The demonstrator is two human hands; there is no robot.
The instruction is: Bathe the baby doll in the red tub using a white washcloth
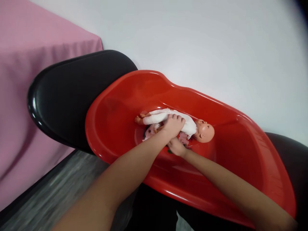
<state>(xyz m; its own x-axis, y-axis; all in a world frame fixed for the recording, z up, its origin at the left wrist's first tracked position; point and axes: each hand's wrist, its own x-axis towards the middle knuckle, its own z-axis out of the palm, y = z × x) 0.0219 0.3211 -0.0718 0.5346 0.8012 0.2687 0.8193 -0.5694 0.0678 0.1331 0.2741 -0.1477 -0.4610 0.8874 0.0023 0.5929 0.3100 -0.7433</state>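
A baby doll [203,131] in a white suit lies on its back in the bottom of a red plastic baby tub [115,128], head to the right, bare feet to the left. My left hand [173,125] rests on the doll's belly with its fingers curled over the white suit. My right hand [176,147] is just below it at the doll's near side, fingers tucked under the left hand and mostly hidden. A pink patterned cloth [151,131] lies under the doll.
The tub sits across black padded seats [67,96], one at the left and another at the right [288,154]. A pink cloth-covered surface [29,80] stands at the left. A white wall is behind; grey floor shows at the lower left.
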